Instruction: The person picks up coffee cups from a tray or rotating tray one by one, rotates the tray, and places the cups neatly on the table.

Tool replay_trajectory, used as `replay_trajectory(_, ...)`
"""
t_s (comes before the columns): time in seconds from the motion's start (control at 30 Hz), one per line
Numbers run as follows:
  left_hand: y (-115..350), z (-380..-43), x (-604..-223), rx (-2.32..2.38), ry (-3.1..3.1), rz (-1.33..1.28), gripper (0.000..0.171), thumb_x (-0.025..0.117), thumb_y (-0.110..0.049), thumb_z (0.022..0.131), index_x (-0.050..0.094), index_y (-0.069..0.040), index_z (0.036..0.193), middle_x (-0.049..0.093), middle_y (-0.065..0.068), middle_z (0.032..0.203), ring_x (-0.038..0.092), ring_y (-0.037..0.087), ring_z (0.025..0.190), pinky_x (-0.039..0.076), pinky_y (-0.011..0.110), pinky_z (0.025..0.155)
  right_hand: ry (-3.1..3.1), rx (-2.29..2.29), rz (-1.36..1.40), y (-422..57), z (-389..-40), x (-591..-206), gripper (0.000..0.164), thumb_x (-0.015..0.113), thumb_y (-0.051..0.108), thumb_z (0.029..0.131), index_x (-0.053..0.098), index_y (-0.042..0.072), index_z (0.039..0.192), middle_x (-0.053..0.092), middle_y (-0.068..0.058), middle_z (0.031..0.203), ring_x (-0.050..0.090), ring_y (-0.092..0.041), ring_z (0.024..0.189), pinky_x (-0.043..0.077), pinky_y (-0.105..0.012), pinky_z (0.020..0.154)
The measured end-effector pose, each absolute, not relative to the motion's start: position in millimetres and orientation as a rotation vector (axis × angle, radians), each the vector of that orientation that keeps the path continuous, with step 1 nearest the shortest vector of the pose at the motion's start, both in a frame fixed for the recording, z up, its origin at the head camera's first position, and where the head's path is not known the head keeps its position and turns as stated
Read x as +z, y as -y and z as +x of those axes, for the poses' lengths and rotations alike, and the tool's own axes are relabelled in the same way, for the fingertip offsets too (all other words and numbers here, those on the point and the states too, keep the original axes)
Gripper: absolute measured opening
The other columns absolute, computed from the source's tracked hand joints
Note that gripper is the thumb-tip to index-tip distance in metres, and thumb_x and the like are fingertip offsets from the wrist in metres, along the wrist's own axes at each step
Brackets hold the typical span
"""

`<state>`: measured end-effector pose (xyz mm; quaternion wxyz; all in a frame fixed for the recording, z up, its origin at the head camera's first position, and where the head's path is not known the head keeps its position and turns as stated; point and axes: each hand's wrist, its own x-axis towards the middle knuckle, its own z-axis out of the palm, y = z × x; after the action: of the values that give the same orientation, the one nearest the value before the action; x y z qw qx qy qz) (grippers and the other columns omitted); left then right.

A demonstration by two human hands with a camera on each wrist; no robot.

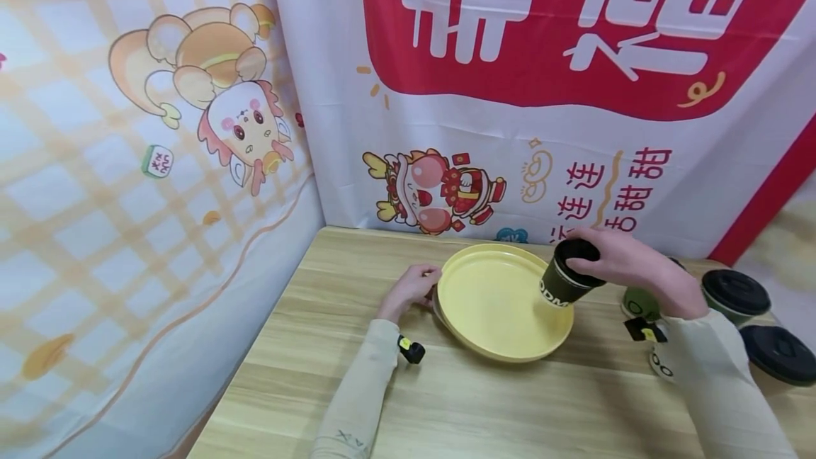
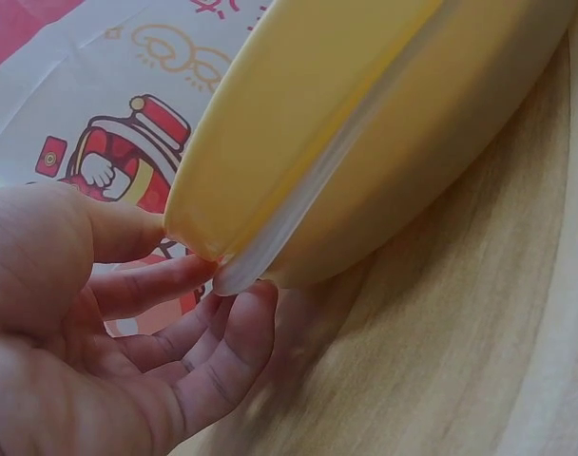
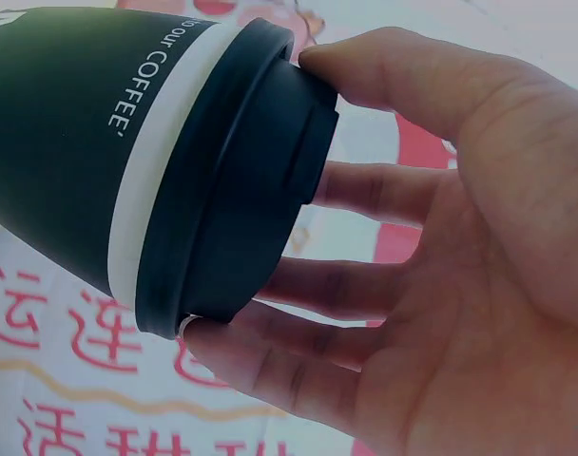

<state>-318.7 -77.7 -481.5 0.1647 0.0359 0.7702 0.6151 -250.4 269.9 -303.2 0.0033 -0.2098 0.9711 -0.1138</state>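
Note:
A round yellow tray (image 1: pixel 491 303) is on the wooden table, its left side seeming slightly raised. My left hand (image 1: pixel 411 289) pinches its left rim, thumb above and fingers beneath. The left wrist view shows a pale, thin edge (image 2: pixel 298 204) under the upper yellow rim and another yellow surface (image 2: pixel 394 209) below. Over the tray's right side, my right hand (image 1: pixel 615 261) holds a dark coffee cup (image 1: pixel 564 285), tilted. Its thumb and fingers are around the black lid (image 3: pixel 232 180) in the right wrist view. Whether the cup touches the tray, I cannot tell.
More lidded cups stand at the right of the table: dark-lidded ones (image 1: pixel 736 292) at the edge, a green one (image 1: pixel 640 302) and a white one (image 1: pixel 661 363) partly behind my right forearm. Printed cloths (image 1: pixel 319 91) hang behind and at left.

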Motion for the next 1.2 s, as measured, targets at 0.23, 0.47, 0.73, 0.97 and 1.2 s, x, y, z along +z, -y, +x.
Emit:
replay_trajectory(0.23,77.7,-316.6,-480.2,1.748,-2.196,0.082,0.029,0.049,-0.026,0.096,0.060,-0.008,0.116,0.059,0.010,0.083,0.057,0.016,0.064,0.055,0.035,0.058,-3.079,-0.345,-0.599,-293.9,-247.6,-298.5,0.047,0.065,0.033,0.084,0.055,0.004,0.120,0.063,-0.016,0.105,0.059,-0.029,0.090,0.048,-0.046,0.075)
replay_trajectory(0.47,78.6,-317.2,-481.5,1.757,-2.189,0.084,0.028,0.049,-0.025,0.096,0.061,-0.008,0.114,0.058,0.010,0.082,0.056,0.016,0.064,0.055,0.036,0.058,-3.090,-0.263,-0.590,-309.0,-246.0,-307.7,0.048,0.066,0.033,0.082,0.056,0.000,0.115,0.064,-0.017,0.101,0.059,-0.032,0.090,0.047,-0.049,0.075)
replay_trajectory(0.73,79.5,-318.2,-483.2,1.749,-2.194,0.092,0.029,0.050,-0.027,0.096,0.061,-0.008,0.115,0.059,0.010,0.084,0.057,0.016,0.066,0.055,0.035,0.058,-2.999,-0.201,-0.478,-317.3,-251.8,-335.6,0.050,0.064,0.032,0.082,0.055,-0.004,0.115,0.062,-0.023,0.102,0.058,-0.036,0.090,0.047,-0.050,0.074)
replay_trajectory(0.97,78.1,-316.8,-484.0,1.744,-2.201,0.097,0.030,0.050,-0.028,0.096,0.060,-0.009,0.116,0.060,0.010,0.088,0.058,0.017,0.069,0.055,0.034,0.058,-2.963,-0.232,-0.417,-322.9,-250.9,-357.0,0.050,0.065,0.031,0.081,0.053,-0.004,0.114,0.060,-0.025,0.106,0.057,-0.039,0.092,0.046,-0.051,0.073)
replay_trajectory(1.2,78.2,-318.8,-485.2,1.757,-2.192,0.098,0.030,0.050,-0.028,0.096,0.060,-0.009,0.116,0.060,0.010,0.086,0.058,0.017,0.067,0.055,0.034,0.057,-2.987,-0.211,-0.414,-326.7,-248.3,-361.0,0.050,0.065,0.030,0.079,0.055,-0.006,0.113,0.060,-0.025,0.104,0.055,-0.041,0.093,0.045,-0.053,0.075)
